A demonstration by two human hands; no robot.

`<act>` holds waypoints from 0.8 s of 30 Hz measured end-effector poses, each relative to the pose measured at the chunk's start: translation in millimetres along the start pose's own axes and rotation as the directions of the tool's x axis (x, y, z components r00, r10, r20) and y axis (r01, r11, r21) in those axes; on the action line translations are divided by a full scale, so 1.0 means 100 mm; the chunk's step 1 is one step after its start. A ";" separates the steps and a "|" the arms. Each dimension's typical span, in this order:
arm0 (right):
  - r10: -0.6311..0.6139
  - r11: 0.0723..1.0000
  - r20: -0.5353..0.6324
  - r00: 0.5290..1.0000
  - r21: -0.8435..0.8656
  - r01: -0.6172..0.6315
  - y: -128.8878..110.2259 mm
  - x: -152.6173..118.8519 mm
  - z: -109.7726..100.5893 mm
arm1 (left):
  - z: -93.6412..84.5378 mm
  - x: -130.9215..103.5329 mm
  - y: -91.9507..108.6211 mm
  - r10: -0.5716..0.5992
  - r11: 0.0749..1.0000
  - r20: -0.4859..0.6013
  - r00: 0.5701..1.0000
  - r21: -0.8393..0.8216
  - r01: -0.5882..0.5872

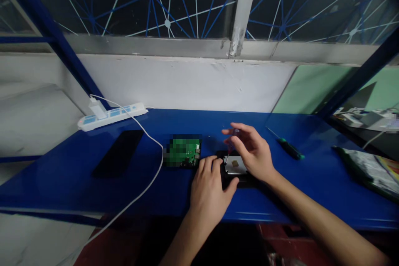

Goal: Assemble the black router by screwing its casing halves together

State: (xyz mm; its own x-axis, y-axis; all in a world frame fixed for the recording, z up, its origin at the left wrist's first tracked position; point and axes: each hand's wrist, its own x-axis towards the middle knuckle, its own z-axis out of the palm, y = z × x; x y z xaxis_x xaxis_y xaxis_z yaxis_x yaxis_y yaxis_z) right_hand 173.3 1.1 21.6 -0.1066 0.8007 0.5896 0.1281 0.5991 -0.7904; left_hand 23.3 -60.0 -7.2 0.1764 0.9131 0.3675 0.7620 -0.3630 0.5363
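My right hand point(254, 151) grips a small screwdriver point(236, 134) with a clear, purplish handle, held upright. Its shaft points down to the upper left corner of a silver metal plate point(240, 168). The plate sits in a black case point(246, 182) lying flat on the blue table. Around the left end of this case my left hand point(208, 183) is closed, fingers at the far side and thumb at the near side. Just left of that hand lies a green circuit board point(187, 151) in a dark frame, partly blurred out.
A green and black screwdriver point(289, 148) lies on the blue table point(174, 199) to the right. A black phone-like slab point(120, 153) and a white power strip point(114, 117) are at the left. A white cable point(146, 189) crosses the table. A shiny packet point(370, 168) rests far right.
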 end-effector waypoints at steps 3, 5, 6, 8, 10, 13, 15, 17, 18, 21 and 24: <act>0.003 0.999 0.028 1.000 0.050 -0.004 0.00 -0.01 0.01 | 0.00 0.00 -0.01 -0.004 1.000 0.002 1.000 0.000 0.004; -0.006 0.997 0.038 0.999 0.078 0.003 0.00 -0.02 0.02 | 0.00 0.00 -0.01 -0.002 1.000 0.004 1.000 -0.005 0.002; -0.014 0.996 0.041 0.999 0.084 0.011 0.00 -0.02 0.02 | -0.01 0.00 -0.01 -0.001 1.000 0.005 1.000 -0.008 0.001; -0.029 0.998 0.051 0.998 0.058 0.026 0.01 -0.03 0.03 | -0.01 0.01 0.00 -0.005 1.000 0.009 1.000 -0.014 0.005; -0.059 0.998 0.044 0.997 -0.005 0.059 0.01 -0.03 0.03 | -0.02 0.01 0.00 -0.010 1.000 0.011 1.000 -0.019 0.010; -0.117 0.988 0.007 0.993 -0.100 0.117 0.03 -0.02 0.02 | -0.03 0.01 0.00 -0.013 1.000 0.012 1.000 -0.022 0.013; -0.146 0.979 -0.024 0.989 -0.145 0.141 0.05 -0.01 0.01 | -0.02 0.00 0.00 -0.013 1.000 0.011 1.000 -0.018 0.013; -0.169 0.969 -0.042 0.985 -0.188 0.158 0.06 -0.01 0.00 | -0.01 0.00 0.00 -0.012 1.000 0.010 1.000 -0.010 0.013; -0.184 0.963 -0.044 0.982 -0.210 0.171 0.06 0.00 -0.01 | -0.01 0.00 0.00 -0.013 1.000 0.010 1.000 -0.006 0.013; -0.210 0.949 -0.010 0.978 -0.244 0.201 0.04 -0.01 -0.03 | -0.01 0.00 0.00 -0.013 1.000 0.007 1.000 0.000 0.013; -0.200 0.954 0.039 0.979 -0.221 0.204 0.00 -0.02 -0.03 | -0.02 0.01 0.01 -0.012 1.000 0.003 1.000 -0.001 0.012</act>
State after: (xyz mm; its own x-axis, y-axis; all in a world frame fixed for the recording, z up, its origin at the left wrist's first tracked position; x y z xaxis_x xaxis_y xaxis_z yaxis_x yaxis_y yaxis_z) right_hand 176.9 -0.8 21.3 -0.1682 0.6636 0.7290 0.3179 0.7365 -0.5971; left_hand 22.6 -60.0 -5.2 0.1688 0.9180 0.3588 0.7637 -0.3519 0.5411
